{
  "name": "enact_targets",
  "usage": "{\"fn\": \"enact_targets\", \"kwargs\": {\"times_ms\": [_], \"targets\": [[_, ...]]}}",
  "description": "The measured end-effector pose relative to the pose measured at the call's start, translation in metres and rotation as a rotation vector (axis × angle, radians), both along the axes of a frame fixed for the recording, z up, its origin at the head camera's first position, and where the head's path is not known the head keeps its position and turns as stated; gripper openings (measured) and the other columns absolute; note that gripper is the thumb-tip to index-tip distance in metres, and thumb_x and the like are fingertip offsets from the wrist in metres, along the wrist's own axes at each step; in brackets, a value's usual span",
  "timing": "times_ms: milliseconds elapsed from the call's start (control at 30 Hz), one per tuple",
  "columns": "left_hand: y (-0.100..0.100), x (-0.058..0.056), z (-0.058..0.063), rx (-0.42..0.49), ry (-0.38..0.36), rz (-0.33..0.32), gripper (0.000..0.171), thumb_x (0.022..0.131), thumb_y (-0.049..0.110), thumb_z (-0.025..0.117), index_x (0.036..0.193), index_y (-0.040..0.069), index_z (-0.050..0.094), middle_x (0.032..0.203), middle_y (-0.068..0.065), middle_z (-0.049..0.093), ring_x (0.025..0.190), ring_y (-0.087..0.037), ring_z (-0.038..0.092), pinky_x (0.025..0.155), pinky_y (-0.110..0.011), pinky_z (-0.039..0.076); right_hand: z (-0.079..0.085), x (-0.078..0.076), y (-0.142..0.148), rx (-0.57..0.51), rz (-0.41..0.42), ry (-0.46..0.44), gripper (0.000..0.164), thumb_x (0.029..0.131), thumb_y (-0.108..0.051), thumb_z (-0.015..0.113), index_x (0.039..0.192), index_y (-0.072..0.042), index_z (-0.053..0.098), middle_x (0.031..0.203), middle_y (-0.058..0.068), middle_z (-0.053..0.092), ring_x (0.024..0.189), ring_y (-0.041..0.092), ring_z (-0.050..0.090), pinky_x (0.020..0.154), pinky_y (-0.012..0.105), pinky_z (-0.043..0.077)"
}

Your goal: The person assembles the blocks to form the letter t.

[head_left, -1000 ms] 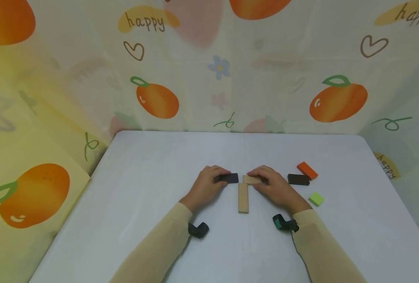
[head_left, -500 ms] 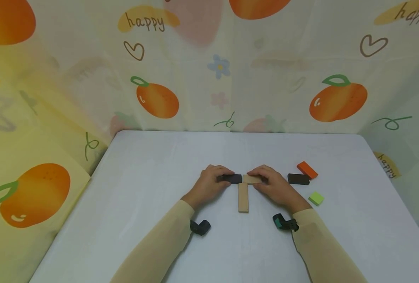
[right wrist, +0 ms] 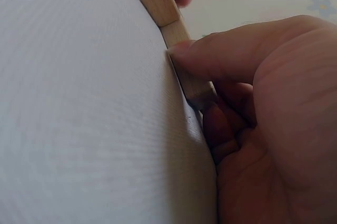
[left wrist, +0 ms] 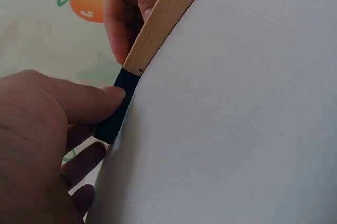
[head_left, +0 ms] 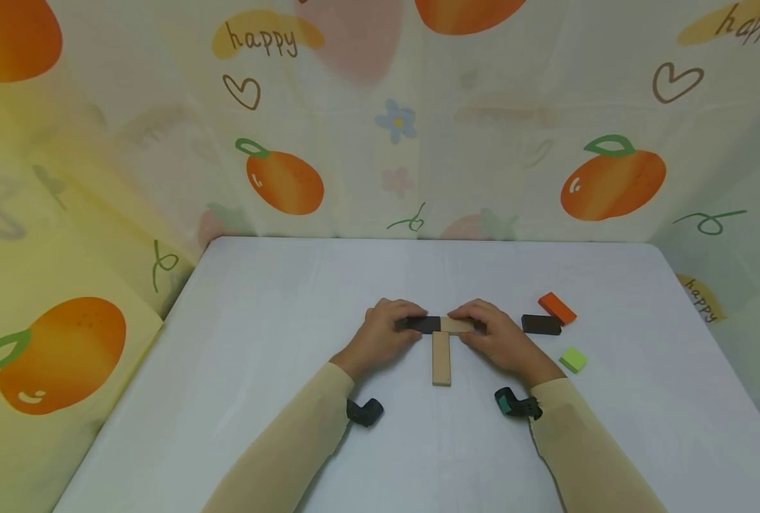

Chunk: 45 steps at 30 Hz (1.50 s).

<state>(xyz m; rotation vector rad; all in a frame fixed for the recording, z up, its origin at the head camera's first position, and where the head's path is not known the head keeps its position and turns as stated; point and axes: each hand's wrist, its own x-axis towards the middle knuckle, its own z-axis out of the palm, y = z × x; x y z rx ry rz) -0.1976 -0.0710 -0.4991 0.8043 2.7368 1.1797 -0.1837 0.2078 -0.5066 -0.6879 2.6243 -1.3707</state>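
Grip: left hand (head_left: 380,333) pinches a black rectangular block (head_left: 428,325); right hand (head_left: 497,338) pinches a pale wooden rectangular block (head_left: 454,325). Both lie end to end on the white table (head_left: 277,285), long axes running left-right. A second pale wooden block (head_left: 441,359) points from their joint toward the person. T-shape appears assembled; orange rectangular (head_left: 557,308), dark-brown rectangular (head_left: 541,325) and lime-green square (head_left: 574,360) blocks lie apart, seemingly unused.

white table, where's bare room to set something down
Free on the table: left of the left hand; along the patterned cloth behind; in front, between the sleeves. Crowded: the middle, with the held dark block, wooden blocks and right hand; also right of that hand, around the orange block and green block.
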Motion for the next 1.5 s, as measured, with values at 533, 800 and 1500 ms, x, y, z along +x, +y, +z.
{"fn": "enact_targets", "kwargs": {"times_ms": [533, 800, 1500], "targets": [[0.013, 0.036, 0.009, -0.093, 0.187, -0.094, 0.041, 0.104, 0.030, 0.079, 0.141, 0.012, 0.074, 0.150, 0.002, 0.064, 0.139, -0.019, 0.052, 0.105, -0.050, 0.038, 0.001, 0.002, 0.003, -0.019, 0.009, 0.012, 0.042, 0.102, -0.001, 0.075, 0.143, -0.008, 0.069, 0.140, 0.006, 0.065, 0.128, 0.027, 0.058, 0.111, 0.054, 0.045], [0.016, 0.040, 0.004, -0.236, 0.197, -0.155, 0.045, 0.111, 0.038, 0.067, 0.150, 0.015, 0.068, 0.161, 0.003, 0.055, 0.152, -0.015, 0.041, 0.112, -0.054, 0.036, 0.007, 0.004, 0.010, 0.036, -0.016, 0.008, 0.045, 0.102, -0.002, 0.076, 0.146, -0.010, 0.068, 0.141, 0.005, 0.064, 0.131, 0.027, 0.057, 0.112, 0.055, 0.044], [0.015, 0.040, -0.001, -0.335, 0.222, -0.251, 0.052, 0.116, 0.039, 0.057, 0.162, 0.016, 0.056, 0.171, 0.008, 0.040, 0.161, -0.011, 0.026, 0.123, -0.056, 0.025, 0.043, 0.008, 0.056, -0.017, -0.112, 0.035, 0.050, 0.110, -0.022, 0.070, 0.156, -0.007, 0.059, 0.146, 0.016, 0.062, 0.130, 0.037, 0.056, 0.099, 0.033, 0.051]]}}
